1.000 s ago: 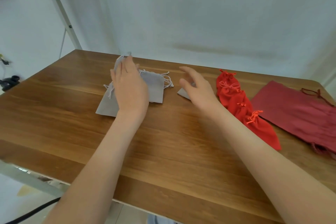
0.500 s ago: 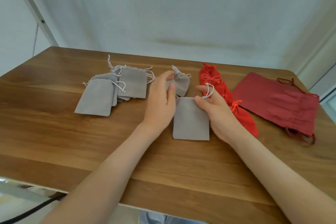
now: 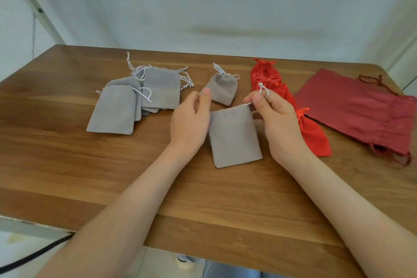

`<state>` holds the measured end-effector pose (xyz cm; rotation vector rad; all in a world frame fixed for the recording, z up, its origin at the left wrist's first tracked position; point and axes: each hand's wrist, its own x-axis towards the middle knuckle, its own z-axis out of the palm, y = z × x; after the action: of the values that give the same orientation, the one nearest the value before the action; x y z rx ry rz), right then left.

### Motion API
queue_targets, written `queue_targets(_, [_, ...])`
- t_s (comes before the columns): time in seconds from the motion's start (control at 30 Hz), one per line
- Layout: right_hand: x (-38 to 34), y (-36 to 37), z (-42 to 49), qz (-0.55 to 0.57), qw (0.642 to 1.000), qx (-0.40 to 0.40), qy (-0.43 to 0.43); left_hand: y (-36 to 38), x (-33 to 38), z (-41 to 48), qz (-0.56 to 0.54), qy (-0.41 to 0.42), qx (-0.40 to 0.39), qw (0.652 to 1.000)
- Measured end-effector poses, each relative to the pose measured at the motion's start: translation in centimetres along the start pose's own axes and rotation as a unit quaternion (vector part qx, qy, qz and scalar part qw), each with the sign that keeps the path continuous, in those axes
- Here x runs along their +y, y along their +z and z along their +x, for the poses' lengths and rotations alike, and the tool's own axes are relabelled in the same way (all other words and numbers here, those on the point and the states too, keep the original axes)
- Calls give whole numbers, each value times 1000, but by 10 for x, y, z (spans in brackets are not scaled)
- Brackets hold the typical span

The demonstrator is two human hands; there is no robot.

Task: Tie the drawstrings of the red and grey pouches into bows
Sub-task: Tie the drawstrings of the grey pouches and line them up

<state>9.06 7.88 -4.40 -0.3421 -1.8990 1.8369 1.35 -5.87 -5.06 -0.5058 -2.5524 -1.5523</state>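
Here our right hand (image 3: 278,124) pinches the white drawstring (image 3: 261,90) between thumb and forefinger, the other fingers loosely curled, and holds the cord's knotted end up above the top right corner of the flat grey pouch (image 3: 234,139). Our left hand (image 3: 189,120) sits at that pouch's top left corner with its thumb pressed against a curled forefinger; we cannot tell whether cord or cloth is caught in that pinch. The pouch lies between our hands on the wooden table (image 3: 67,165), its mouth toward the far edge and not gathered. Just behind it lies a second grey pouch (image 3: 222,89), its neck gathered by its cord. Further left, a loose pile of grey pouches (image 3: 135,101) overlaps, cords trailing. To our right a row of red pouches (image 3: 313,135) runs partly behind the right hand, and beyond them lies a larger dark red bag (image 3: 356,110).
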Motion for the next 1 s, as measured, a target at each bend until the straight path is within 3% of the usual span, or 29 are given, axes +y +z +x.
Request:
queue_targets(0.1, [0, -6, 5, 78, 996, 22, 41, -5, -4, 4, -20, -8, 28, 999])
queue_targets(0.23, [-2, -16, 9, 145, 985, 65, 64, -8, -5, 2, 23, 48, 12, 999])
queue_targets(0.4, [-14, -24, 8, 242, 968, 33, 61, -9, -5, -5, 120, 116, -46, 985])
queue_targets(0.5, [-15, -27, 12, 132, 989, 36, 58, -11, -4, -4, 89, 152, -82, 981])
queue_targets(0.6, [-12, -23, 9, -16, 997, -42, 55, -8, -3, -2, 37, 237, -119, 963])
queue_targets(0.77, [-9, -5, -2, -193, 959, -206, -37, 2, 2, -6, 27, 272, -80, 958])
queue_targets(1.0, [3, 1, -3, -293, 942, -151, -68, 11, 1, -9, 44, 235, -33, 970])
